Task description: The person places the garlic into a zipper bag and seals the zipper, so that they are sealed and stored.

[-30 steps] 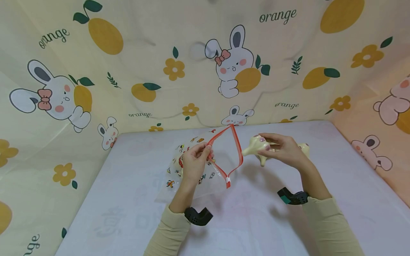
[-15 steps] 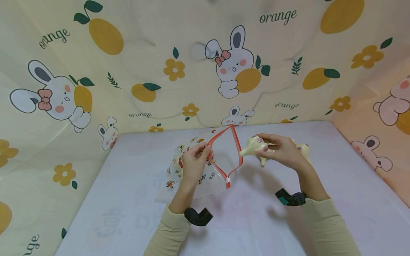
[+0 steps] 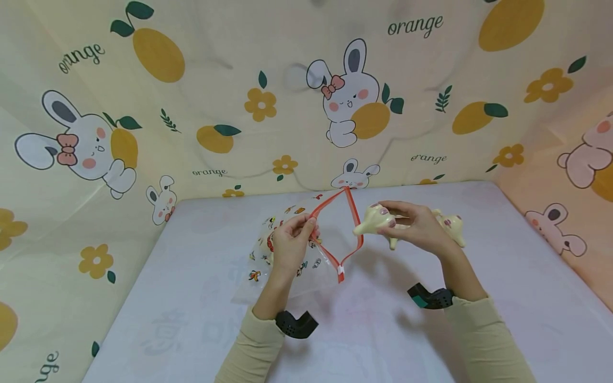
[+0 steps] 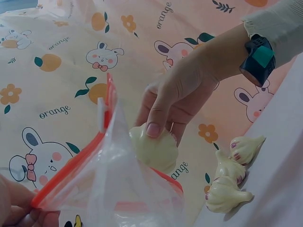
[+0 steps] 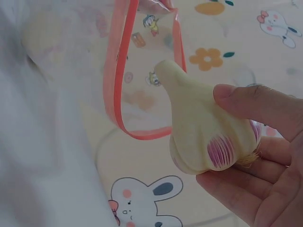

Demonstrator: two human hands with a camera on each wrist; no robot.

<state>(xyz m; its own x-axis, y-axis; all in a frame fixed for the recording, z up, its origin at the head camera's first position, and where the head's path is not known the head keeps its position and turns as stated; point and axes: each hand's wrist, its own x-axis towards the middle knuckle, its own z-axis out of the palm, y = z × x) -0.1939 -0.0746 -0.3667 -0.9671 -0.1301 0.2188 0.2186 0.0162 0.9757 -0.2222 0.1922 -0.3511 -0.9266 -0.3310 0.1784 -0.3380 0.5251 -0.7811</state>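
A clear zip bag (image 3: 287, 276) with a red-orange zip edge and small cartoon prints stands on the table, its mouth spread wide toward the right. My left hand (image 3: 289, 239) pinches the near side of that mouth. Between the thumb and fingers of my right hand (image 3: 419, 226) is a garlic bulb (image 3: 375, 219), pale with purple streaks, its stem pointing at the opening. In the right wrist view the garlic bulb (image 5: 203, 123) is just outside the red rim. Something pale and round (image 5: 45, 40) shows blurred through the plastic.
Several more garlic bulbs (image 4: 227, 195) lie on the white table (image 3: 191, 319) behind and right of my right hand. A fabric backdrop (image 3: 287, 106) printed with rabbits and oranges rises at the table's back and sides.
My right hand has moved left with the garlic bulb, bringing its stem to the bag's mouth. The left hand and the bag have stayed in place.
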